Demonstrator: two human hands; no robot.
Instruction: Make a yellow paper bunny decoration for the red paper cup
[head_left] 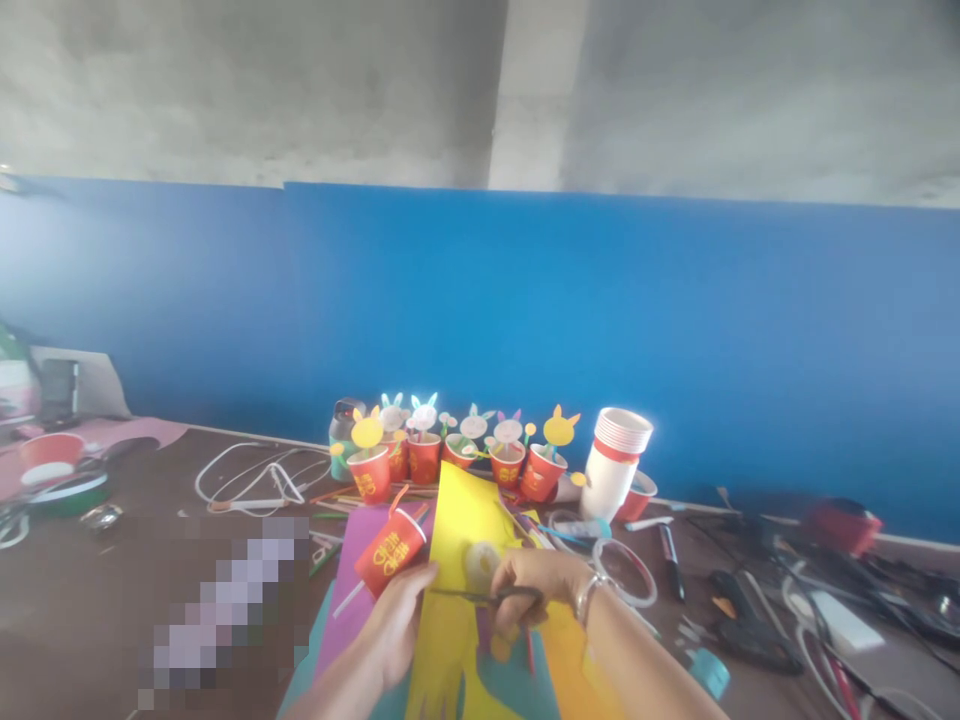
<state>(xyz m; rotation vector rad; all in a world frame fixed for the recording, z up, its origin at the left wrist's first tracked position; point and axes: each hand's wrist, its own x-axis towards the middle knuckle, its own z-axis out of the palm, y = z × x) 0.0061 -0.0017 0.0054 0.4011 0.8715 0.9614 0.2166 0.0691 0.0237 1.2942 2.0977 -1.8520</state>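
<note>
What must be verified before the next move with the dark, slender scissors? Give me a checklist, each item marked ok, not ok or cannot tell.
1. Dark, slender scissors gripped in the bare right hand: ok.
2. Bare left hand well away from the blade tips: not ok; they point at it and look very near its thumb.
3. Bright yellow paper sheet held firmly by the left hand: cannot tell; the hand is at its edge.
4. Red paper cup with yellow lettering upright: not ok; it tilts beside the left hand.
5. Tall stack of white, red-banded paper cups standing: ok.
</note>
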